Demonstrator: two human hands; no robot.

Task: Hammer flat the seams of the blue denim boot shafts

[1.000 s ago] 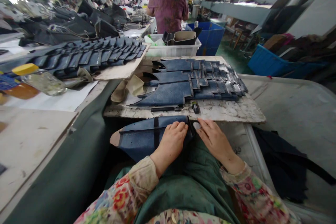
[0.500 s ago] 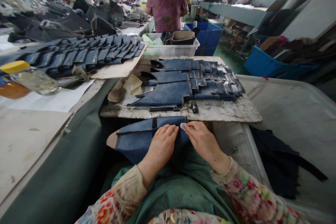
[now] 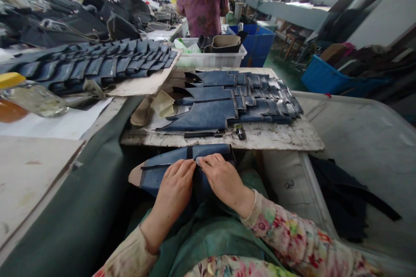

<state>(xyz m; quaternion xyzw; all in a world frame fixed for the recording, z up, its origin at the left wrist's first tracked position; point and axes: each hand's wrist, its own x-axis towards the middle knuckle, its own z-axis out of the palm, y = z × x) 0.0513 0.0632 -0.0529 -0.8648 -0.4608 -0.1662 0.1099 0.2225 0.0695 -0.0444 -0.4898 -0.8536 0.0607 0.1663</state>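
Note:
A blue leather piece with a pale tan tip, a dark lengthwise seam and a dark cross band lies across my lap, below the board's front edge. It looks like a boot upper. My left hand rests on it with fingers close together, gripping it at the seam near the cross band. Right beside it, my right hand pinches a small whitish bit against the seam; its kind is too small to make out. The fingertips of both hands almost meet. Under my hands, the lower part of the piece is hidden.
On the board ahead lie overlapping blue leather pieces, a black-handled tool and a small dark bottle. More blue pieces and a yellow-capped bottle are at left. A person stands beyond a white bin.
Both hands have shifted left along the seam, the right carrying the whitish bit from near the right end towards the cross band. The blue piece has barely moved.

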